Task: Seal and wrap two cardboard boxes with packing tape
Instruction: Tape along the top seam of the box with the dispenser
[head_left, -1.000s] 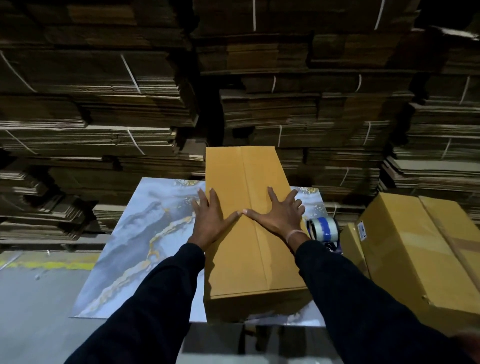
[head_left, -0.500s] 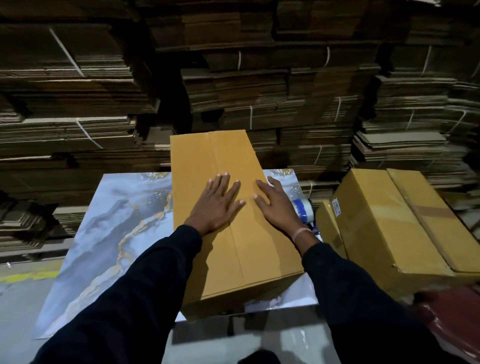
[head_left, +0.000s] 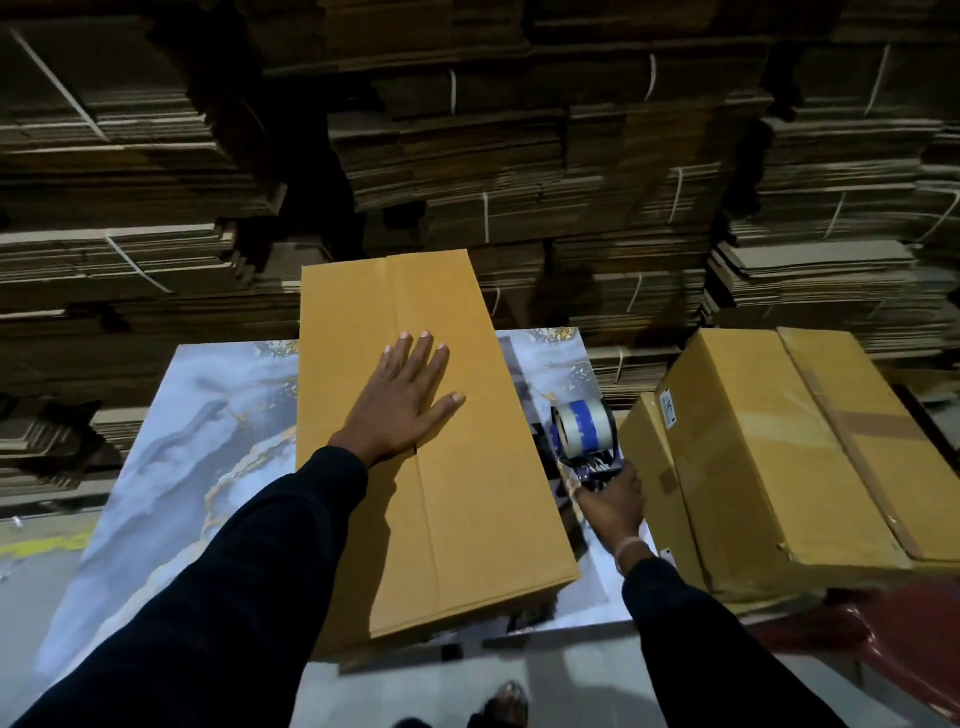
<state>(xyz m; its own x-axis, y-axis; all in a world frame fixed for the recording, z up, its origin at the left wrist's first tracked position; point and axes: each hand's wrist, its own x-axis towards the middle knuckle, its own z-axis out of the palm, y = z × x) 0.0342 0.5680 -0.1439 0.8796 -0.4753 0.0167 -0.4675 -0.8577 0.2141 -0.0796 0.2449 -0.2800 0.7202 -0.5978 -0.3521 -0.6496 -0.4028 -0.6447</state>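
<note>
The left hand (head_left: 402, 400) is lying flat on the top of the long cardboard box (head_left: 431, 467), fingers straight and spread, palm pressing down just left of the centre seam where the two flaps are meeting. The box is sitting lengthwise on the marble-patterned desk (head_left: 171, 467), running away from the person, and its seam is showing no tape.

The right hand (head_left: 613, 506) is curling round the handle of the tape dispenser (head_left: 584, 436), its grip clamped on it, in the narrow gap to the right of the box. The roll of pale tape on its blue core is standing just beyond the knuckles of that grip, and the dispenser is close beside the box's right edge; whether it is resting on the desk or lifted off it cannot be told. A light band is showing at the right wrist, and both arms are wearing dark sleeves.

Just to the right of the gripping hand, a second cardboard box (head_left: 779, 457) is sitting tilted, with brown tape strips running across its top and a small white label on its near corner. It is lying partly over a red object (head_left: 883, 634) at the lower right.

Beyond both hands, stacks of flattened cardboard (head_left: 519, 182), bundled with white straps, are filling the background
</note>
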